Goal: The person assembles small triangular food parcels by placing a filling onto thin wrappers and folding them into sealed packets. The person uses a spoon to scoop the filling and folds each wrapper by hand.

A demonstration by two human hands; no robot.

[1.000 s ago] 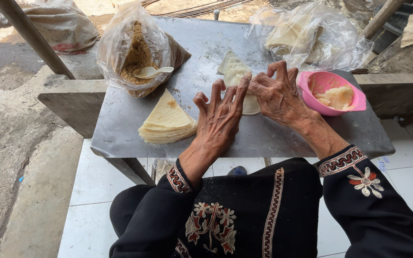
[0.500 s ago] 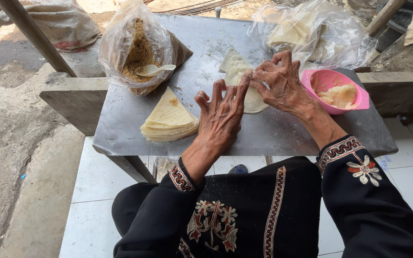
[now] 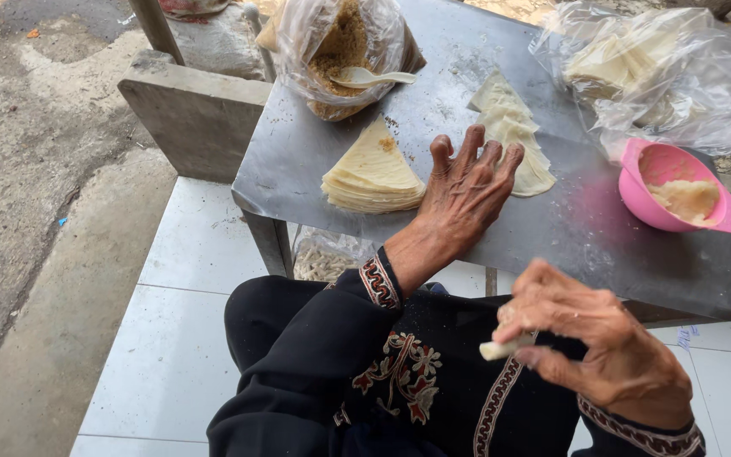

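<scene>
My left hand (image 3: 465, 190) rests on the grey metal table (image 3: 568, 237) with its fingers spread, fingertips beside a row of pale triangular dough wrappers (image 3: 513, 135). It holds nothing. My right hand (image 3: 590, 338) is pulled back over my lap, below the table edge, fingers closed around a small rolled pastry (image 3: 501, 347). A stack of triangular wrappers (image 3: 372, 169) lies left of my left hand. A pink bowl (image 3: 640, 199) with pale paste stands at the right.
A plastic bag of brown crumbly filling (image 3: 340, 42) with a white spoon (image 3: 370, 78) sits at the table's back. Another clear bag of wrappers (image 3: 662, 72) lies at the back right. A bag of finished rolls (image 3: 323, 258) sits under the table. White floor tiles lie to the left.
My right hand has left the table and come back toward my lap with a rolled pastry in it. My left hand stays on the table. The view has tilted down.
</scene>
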